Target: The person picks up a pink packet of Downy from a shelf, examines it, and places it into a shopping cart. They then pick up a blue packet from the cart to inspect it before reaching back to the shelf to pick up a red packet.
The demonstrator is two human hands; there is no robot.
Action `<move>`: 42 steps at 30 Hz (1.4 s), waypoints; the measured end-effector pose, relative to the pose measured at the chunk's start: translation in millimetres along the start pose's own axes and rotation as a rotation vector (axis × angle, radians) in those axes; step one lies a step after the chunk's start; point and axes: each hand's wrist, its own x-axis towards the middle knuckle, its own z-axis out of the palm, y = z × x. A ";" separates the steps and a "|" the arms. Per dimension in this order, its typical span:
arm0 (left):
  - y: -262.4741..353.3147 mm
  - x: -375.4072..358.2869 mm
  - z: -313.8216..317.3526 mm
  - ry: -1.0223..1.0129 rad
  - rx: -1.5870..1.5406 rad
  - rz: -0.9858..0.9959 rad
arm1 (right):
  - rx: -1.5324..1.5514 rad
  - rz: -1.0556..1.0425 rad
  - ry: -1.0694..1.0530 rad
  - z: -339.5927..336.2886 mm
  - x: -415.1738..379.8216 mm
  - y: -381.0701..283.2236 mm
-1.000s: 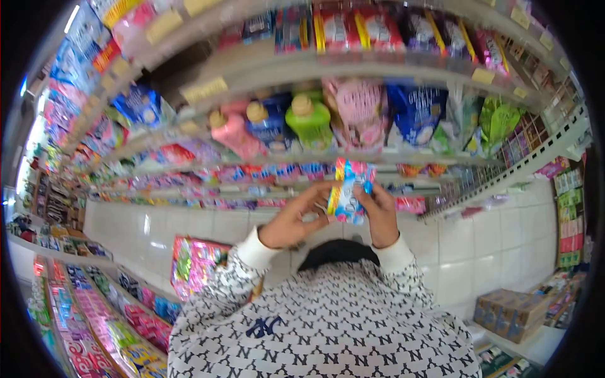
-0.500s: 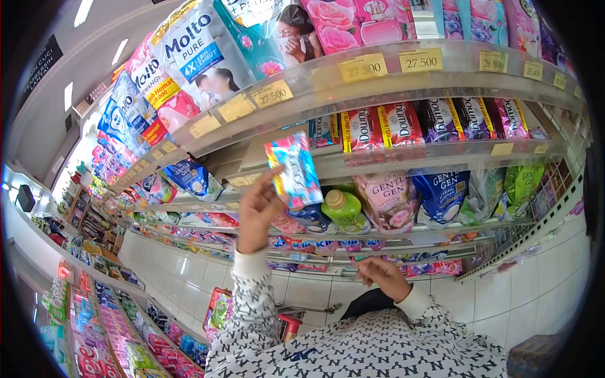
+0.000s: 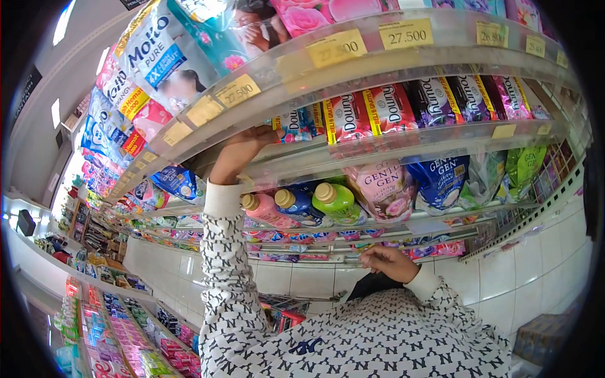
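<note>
My left hand (image 3: 244, 150) reaches onto the middle shelf, its fingertips at a blue Downy packet (image 3: 293, 125). The packet lies flat on that shelf, left of the red Downy packs (image 3: 348, 118), with another blue packet beside it. My fingers are partly under the shadow of the upper shelf and closed on the packet's left edge. Lower down, my right hand (image 3: 389, 263) is held in front of my body with curled fingers; whatever may be between them is too small to make out.
Above is a shelf edge with price tags (image 3: 405, 33) and Molto pouches (image 3: 155, 57). Below stand a green bottle (image 3: 338, 203) and Gentle Gen pouches (image 3: 382, 189). A red shopping basket (image 3: 291, 320) is near my body, and a wire side rack borders the right.
My left hand has moved up and left, carrying the blue packet from in front of the shelves onto the middle shelf. My right hand has shifted slightly.
</note>
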 end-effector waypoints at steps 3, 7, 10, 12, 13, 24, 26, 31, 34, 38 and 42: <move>-9.6 12.2 0.8 -0.081 0.126 -0.067 | -0.004 0.001 0.003 -4.4 -3.9 0.9; -0.4 12.6 6.1 -0.152 0.293 -0.051 | -0.012 -0.016 0.008 -11.1 -7.3 5.7; 11.2 14.8 12.5 -0.163 0.570 -0.073 | -0.013 0.012 -0.008 -16.3 -8.2 5.7; 13.3 14.9 14.5 -0.137 0.703 -0.091 | -0.023 0.017 -0.006 -17.2 -9.0 4.6; 11.4 16.2 14.1 -0.113 0.744 -0.102 | -0.028 0.019 -0.005 -17.8 -9.2 4.1; 29.1 17.2 29.4 -0.261 0.764 0.225 | -0.013 0.025 -0.062 -30.0 -6.5 3.4; 24.5 17.8 27.8 -0.256 0.701 0.241 | -0.011 0.035 -0.067 -28.6 -7.7 2.7; 28.8 16.3 29.6 -0.240 0.715 0.267 | 0.006 0.025 -0.077 -24.4 -8.9 2.0; 30.7 14.3 29.4 -0.250 0.702 0.252 | 0.008 0.027 -0.085 -23.5 -9.8 2.3; 27.7 15.8 28.9 -0.250 0.705 0.286 | -0.010 0.046 -0.076 -24.4 -15.0 0.7; 33.7 17.0 27.2 -0.276 0.706 0.208 | 0.009 0.094 -0.055 -24.8 -21.7 -1.9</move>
